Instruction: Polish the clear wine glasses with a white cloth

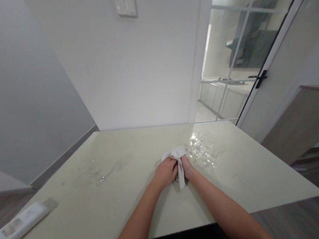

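A white cloth (178, 153) is bunched between my two hands near the middle of the table. My left hand (167, 171) is closed on the cloth's left side. On the other side, my right hand (188, 167) grips it too, its fingers mostly hidden by the fabric. One end of the cloth hangs down between the hands. Whether something is wrapped inside cannot be seen. Just right of my hands lies a cluster of clear, shiny, glass-like pieces (202, 149), too blurred to name. A clear see-through item (100, 178) lies apart on the left.
The pale table (122, 210) meets a white wall panel at its far edge. A white power strip (18, 224) lies at the front left corner. To the right are a glazed door with a black handle (261, 79) and a wooden shelf unit (300, 123).
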Demonstrator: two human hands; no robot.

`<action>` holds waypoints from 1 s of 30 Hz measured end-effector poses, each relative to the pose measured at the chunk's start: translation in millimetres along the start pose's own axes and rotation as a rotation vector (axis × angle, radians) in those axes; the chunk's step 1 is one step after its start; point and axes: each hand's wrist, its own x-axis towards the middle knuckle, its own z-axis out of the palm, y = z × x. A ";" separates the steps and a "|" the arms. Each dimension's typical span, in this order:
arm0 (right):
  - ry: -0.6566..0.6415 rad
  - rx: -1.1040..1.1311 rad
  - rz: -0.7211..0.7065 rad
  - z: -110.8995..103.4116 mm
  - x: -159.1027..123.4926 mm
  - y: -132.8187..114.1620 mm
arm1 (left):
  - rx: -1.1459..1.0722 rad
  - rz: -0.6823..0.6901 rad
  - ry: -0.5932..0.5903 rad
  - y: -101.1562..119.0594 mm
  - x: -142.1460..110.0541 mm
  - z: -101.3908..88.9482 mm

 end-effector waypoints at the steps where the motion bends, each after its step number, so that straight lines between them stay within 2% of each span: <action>1: 0.015 0.023 0.015 0.3 -1.0 0.3 | 0.056 0.019 0.014 3.3 -2.6 -8.9; 3: 0.021 0.062 0.026 -0.2 -3.2 1.2 | 0.135 0.065 0.140 6.2 -11.9 -32.0; 4: 0.003 0.075 0.023 -1.0 -4.4 1.7 | 0.160 0.074 0.268 4.2 -18.9 -44.9; 6: -0.058 0.122 -0.012 -2.8 -6.7 2.8 | 0.235 0.038 0.672 -9.3 -37.0 -69.6; 8: -0.099 0.156 -0.060 -4.2 -8.3 4.0 | 0.310 -0.083 1.132 -35.8 -58.1 -88.2; 9: -0.113 0.162 -0.081 -4.5 -8.9 4.7 | 0.310 -0.181 1.293 -52.7 -68.3 -94.1; 10: -0.124 0.162 -0.098 -4.5 -9.3 5.4 | 0.274 -0.295 1.401 -71.0 -77.6 -97.6; 11: -0.135 0.161 -0.112 -4.3 -9.4 6.0 | 0.194 -0.439 1.422 -89.7 -85.4 -98.9; 13: -0.155 0.166 -0.134 -3.6 -9.3 7.0 | 0.053 -0.647 1.413 -124.6 -96.2 -96.3; 15: -0.157 0.177 -0.152 -2.9 -8.7 6.9 | -0.084 -0.773 1.411 -150.0 -100.6 -90.1; 17: -0.145 0.197 -0.161 -2.5 -7.8 6.0 | -0.197 -0.793 1.357 -160.5 -99.6 -84.2; 18: -0.137 0.213 -0.164 -2.4 -7.5 5.3 | -0.231 -0.767 1.311 -159.1 -97.3 -82.1; 20: -0.118 0.246 -0.156 -2.1 -7.1 4.4 | -0.231 -0.653 1.180 -143.2 -88.8 -79.5; 22: -0.084 0.253 -0.120 -1.4 -7.3 4.5 | -0.140 -0.480 0.969 -113.6 -74.5 -76.9; 24: -0.059 0.223 -0.066 -0.1 -7.8 5.5 | -0.041 -0.259 0.621 -78.0 -55.0 -71.0; 26: -0.083 0.159 -0.024 1.2 -8.1 6.5 | 0.079 -0.104 0.270 -45.8 -33.2 -60.3; 28: -0.128 0.091 -0.057 1.5 -7.5 6.3 | 0.163 -0.011 0.083 -24.4 -13.5 -46.8; 30: -0.104 0.034 -0.175 0.1 -6.0 4.1 | 0.181 0.049 0.018 -17.3 -0.2 -34.9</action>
